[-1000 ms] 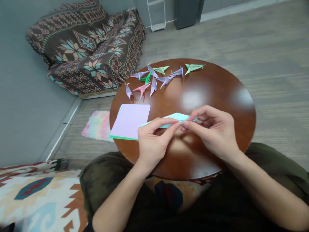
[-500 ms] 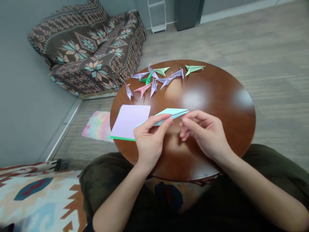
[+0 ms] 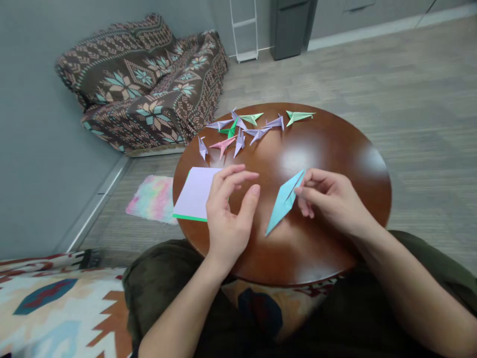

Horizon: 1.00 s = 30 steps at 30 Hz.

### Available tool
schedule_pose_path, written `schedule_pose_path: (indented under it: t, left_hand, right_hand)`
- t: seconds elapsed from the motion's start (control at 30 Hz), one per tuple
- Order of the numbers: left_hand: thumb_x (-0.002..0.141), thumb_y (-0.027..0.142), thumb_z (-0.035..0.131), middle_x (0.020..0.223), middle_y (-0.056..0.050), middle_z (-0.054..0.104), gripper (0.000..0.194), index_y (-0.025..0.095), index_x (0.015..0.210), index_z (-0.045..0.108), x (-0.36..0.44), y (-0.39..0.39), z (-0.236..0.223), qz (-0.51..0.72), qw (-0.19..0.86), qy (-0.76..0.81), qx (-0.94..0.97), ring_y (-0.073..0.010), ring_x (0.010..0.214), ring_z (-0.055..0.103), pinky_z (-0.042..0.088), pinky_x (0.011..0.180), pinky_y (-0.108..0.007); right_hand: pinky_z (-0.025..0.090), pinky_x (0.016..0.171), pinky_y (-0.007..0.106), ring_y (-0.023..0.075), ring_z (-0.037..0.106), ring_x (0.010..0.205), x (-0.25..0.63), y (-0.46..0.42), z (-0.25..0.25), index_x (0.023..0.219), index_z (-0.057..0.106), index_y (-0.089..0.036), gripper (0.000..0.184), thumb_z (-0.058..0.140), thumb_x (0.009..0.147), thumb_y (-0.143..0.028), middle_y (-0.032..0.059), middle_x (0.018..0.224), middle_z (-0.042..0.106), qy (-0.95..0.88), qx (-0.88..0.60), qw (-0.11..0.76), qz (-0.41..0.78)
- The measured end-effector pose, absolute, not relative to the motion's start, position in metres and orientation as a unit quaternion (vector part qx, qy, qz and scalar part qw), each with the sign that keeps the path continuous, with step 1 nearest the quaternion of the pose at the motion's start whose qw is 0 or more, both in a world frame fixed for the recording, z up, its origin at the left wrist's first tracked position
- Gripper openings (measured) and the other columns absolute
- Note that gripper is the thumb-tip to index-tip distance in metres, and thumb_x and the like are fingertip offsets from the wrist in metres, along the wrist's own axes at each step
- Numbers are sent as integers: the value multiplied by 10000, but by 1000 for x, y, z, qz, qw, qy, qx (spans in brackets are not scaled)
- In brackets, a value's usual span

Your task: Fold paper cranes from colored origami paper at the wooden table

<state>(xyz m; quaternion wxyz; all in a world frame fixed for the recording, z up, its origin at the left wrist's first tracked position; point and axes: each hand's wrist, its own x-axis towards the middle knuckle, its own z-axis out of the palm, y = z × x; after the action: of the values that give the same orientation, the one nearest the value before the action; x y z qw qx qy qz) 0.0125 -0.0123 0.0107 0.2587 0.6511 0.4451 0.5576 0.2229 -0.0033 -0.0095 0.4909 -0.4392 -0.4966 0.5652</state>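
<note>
Pinching the upper end of a folded sheet of pale blue paper (image 3: pixel 283 203) between thumb and fingers, the right hand (image 3: pixel 331 201) rests toward the right side of a round brown wooden table (image 3: pixel 328 149). The sheet makes a long, narrow kite shape, with its lower point slanting toward the person's lap across the middle of the tabletop. The left hand (image 3: pixel 228 214) holds nothing; its fingers are curved and wide open, just over the right edge of a stack of lilac paper (image 3: pixel 196 191). A green sheet (image 3: pixel 186 217) shows along the stack's near edge. Farther across the table lies a loose group of paper birds (image 3: pixel 240 132) in lilac, pink and green. A pastel cloth (image 3: pixel 152 199) lies on the floor beyond the table's left edge.
</note>
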Motion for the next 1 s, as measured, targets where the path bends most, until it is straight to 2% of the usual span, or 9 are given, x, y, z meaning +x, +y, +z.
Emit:
schedule_pose_path:
  t: [0.07,0.13,0.3,0.4,0.53,0.7,1.0]
  left_hand:
    - [939,285,724,1010,-78,754,113,207,947,804,15,-12,12,519,328,436,658,-200,986,705,574,867,-294]
    - [901,309,765,904,-69,760,141,183,948,806,20,-13,9,473,424,442,634,-172,798,698,569,717,-266]
    - [783,355,874,720,-23,714,247,153,894,785,28,-14,7,458,526,456,553,-115,589,614,505,532,-215]
    - [756,369,893,678,-12,706,269,150,833,756,27,-12,7,462,559,450,520,-113,559,624,535,520,-213]
    - [728,347,913,694,-19,735,279,142,820,748,24,-8,3,468,594,437,488,-142,613,705,620,625,-250]
    - [700,326,934,707,-25,754,286,139,820,754,23,-5,-1,475,609,430,468,-146,624,724,635,672,-263]
    - [725,366,919,696,-18,747,258,158,765,772,26,-8,-1,478,583,439,490,-133,618,688,593,636,-247]
  right_hand:
    - [396,422,194,92,525,429,220,-7,-6,801,656,-189,211,841,834,-284,-41,521,611,-528,-427,440,588]
    - [395,422,194,89,523,439,215,-12,-3,836,681,-183,217,853,830,-315,-48,539,596,-537,-418,428,595]
    - [402,440,186,79,527,462,207,-16,-1,856,714,-172,202,868,816,-294,-45,583,612,-539,-412,426,598]
    - [392,448,180,74,514,456,205,-16,-2,848,717,-166,184,863,820,-275,-57,542,590,-539,-413,417,603]
    - [386,447,193,75,496,453,199,-16,-4,800,704,-163,219,870,805,-306,-48,551,609,-529,-420,436,595]
    - [375,442,217,87,469,445,192,-18,-5,738,706,-169,262,867,789,-369,-30,540,619,-524,-435,458,571]
    - [398,505,256,163,605,636,190,-25,-12,740,724,-200,152,799,839,-289,43,720,731,-560,-455,483,497]
